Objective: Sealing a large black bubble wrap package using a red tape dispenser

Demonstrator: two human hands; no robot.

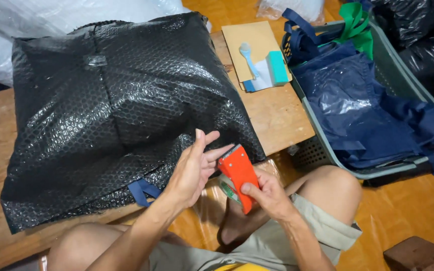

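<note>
A large bundle wrapped in black bubble wrap (116, 115) lies on a low wooden table (277, 120), with a blue strap (144, 190) sticking out at its near edge. My right hand (267, 195) grips an orange tape dispenser (238, 175) with a toothed blade at its top. My left hand (194, 168) is open, fingers spread, its fingertips touching the dispenser's blade end and resting against the bundle's near right corner.
A grey plastic basket (327, 150) full of navy blue bags stands at the right. Brown envelopes (249, 42), a teal block and a light blue tool lie on the table's far end. Black plastic bags sit at the top right. My bare knees are below.
</note>
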